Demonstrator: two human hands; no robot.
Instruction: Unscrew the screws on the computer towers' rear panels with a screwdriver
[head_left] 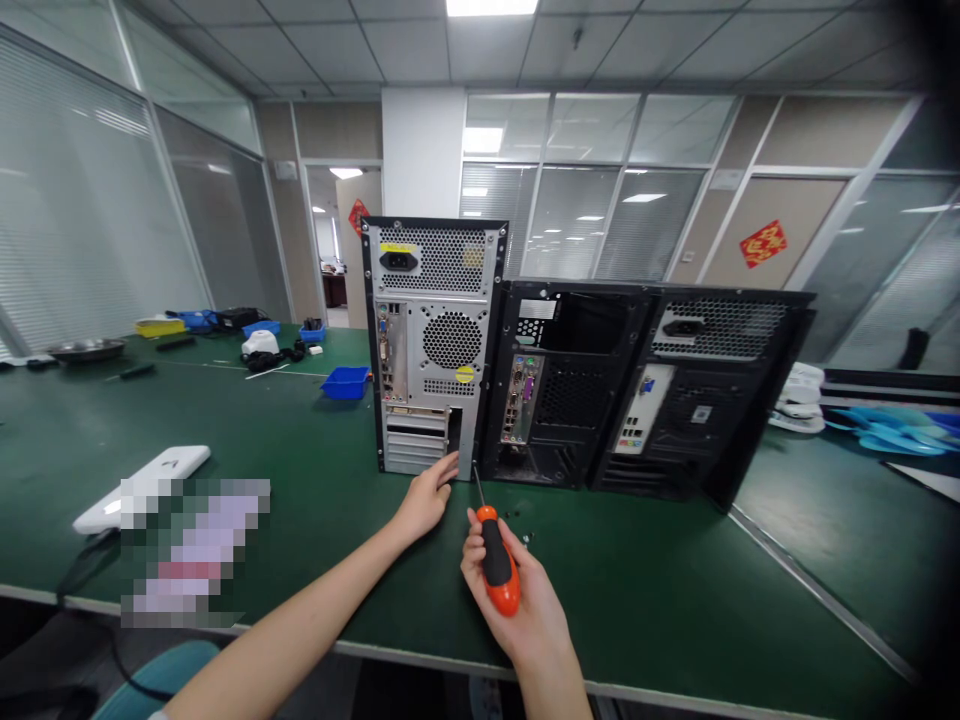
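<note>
A silver-backed computer tower (442,390) stands upright on the green table, its rear side facing me. My left hand (427,497) rests at its lower rear beside the slot covers, fingers stretched out and touching the panel. An orange and black screwdriver (496,565) is gripped in my right hand (517,590). Its shaft points up, with the tip at the lower right corner of the tower's back. Whether the tip sits in a screw is too small to tell. Loose screws (526,540) lie on the table just right of the screwdriver.
Two black computer cases (555,400) (675,420) stand right of the silver tower. A blue tray (346,383) is on its left. Farther left lie a white power bank (146,487) and a blurred-out object (202,550). The table's front edge (420,660) is close to me.
</note>
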